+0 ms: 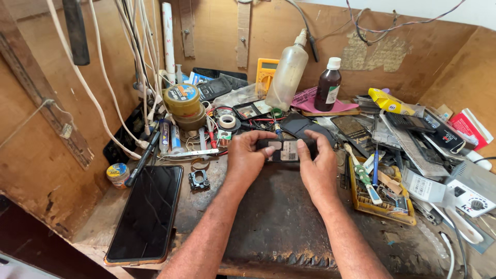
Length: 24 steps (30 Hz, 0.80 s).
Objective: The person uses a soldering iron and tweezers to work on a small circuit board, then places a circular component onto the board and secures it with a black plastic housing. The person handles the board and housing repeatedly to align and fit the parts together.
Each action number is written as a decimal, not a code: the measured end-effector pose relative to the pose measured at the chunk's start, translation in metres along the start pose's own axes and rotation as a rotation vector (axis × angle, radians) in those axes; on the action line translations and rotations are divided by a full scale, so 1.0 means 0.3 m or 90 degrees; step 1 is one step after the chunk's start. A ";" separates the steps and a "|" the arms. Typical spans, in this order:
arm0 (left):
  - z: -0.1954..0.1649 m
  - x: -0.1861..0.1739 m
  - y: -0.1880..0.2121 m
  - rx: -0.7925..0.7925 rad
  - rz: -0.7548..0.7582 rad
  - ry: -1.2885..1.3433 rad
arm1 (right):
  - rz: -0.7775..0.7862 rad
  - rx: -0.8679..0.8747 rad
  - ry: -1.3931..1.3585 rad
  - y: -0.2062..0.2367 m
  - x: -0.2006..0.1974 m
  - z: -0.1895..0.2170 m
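Both hands on the phone (285,150), held just above the dark mat (279,217) at bench centre. Left hand (247,155) pinches its left end, thumb on top; right hand (318,168) grips the right end. Back looks open, hard to tell. Tablet (147,214) lies left, parts tray (380,194) right.

hands: left (247,155) + right (316,168) grip small phone (285,150) | black smartphone (146,213) left | dark mat (279,217)
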State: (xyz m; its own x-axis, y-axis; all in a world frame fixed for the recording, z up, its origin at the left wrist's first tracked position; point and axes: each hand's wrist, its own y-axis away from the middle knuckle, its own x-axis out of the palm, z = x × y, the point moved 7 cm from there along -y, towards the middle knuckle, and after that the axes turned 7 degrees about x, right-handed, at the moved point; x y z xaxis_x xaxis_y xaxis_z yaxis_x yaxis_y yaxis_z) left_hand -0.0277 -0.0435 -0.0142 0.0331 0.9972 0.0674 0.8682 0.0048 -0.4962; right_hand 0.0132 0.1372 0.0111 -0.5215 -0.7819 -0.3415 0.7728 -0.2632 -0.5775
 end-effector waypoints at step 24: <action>-0.076 -0.021 0.010 0.050 -0.038 -0.143 | 0.081 0.230 -0.291 0.000 0.032 -0.053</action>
State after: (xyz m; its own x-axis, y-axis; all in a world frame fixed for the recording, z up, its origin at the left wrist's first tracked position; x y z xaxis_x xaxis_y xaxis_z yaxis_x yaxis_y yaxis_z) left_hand -0.0139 -0.0515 0.0036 -0.1363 0.9865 -0.0911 0.8235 0.0618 -0.5639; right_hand 0.0023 0.1387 -0.0039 -0.2694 -0.9630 0.0091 0.9350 -0.2638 -0.2370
